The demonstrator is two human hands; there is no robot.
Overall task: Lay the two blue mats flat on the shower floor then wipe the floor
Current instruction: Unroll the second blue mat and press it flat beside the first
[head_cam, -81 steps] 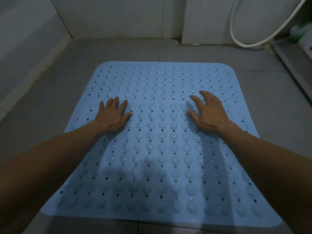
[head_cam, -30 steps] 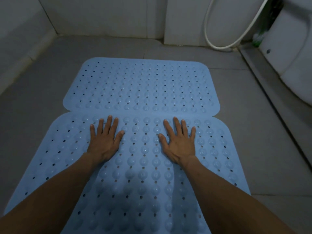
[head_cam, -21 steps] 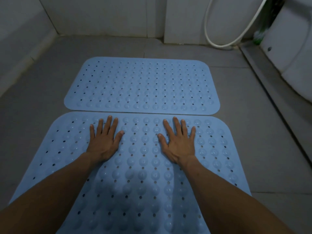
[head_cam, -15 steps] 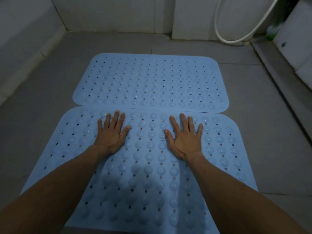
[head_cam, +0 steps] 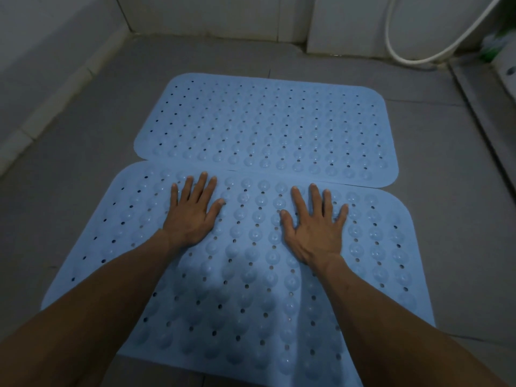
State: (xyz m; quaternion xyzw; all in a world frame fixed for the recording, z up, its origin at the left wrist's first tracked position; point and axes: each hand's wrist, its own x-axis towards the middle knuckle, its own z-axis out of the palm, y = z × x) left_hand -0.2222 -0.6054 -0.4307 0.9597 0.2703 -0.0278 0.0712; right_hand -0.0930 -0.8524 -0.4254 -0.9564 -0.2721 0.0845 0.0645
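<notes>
Two light blue rubber mats with bumps and small holes lie flat on the grey tiled shower floor (head_cam: 72, 141). The far mat (head_cam: 265, 127) sits toward the back wall. The near mat (head_cam: 251, 275) lies just in front of it, their long edges touching or slightly overlapping. My left hand (head_cam: 192, 213) presses palm-down on the near mat's far left part, fingers spread. My right hand (head_cam: 315, 224) presses palm-down to the right of it, fingers spread. Neither hand holds anything.
White tiled walls (head_cam: 209, 15) close the back and left. A white shower hose (head_cam: 418, 55) loops at the back right. A raised grey ledge (head_cam: 485, 107) runs along the right side, with a white fixture (head_cam: 506, 68) and something green (head_cam: 494, 48) behind it.
The near mat has slid toward me off the far mat, so both now lie one behind the other. Over the last second my hands stayed flat on it; the view shifted slightly.
</notes>
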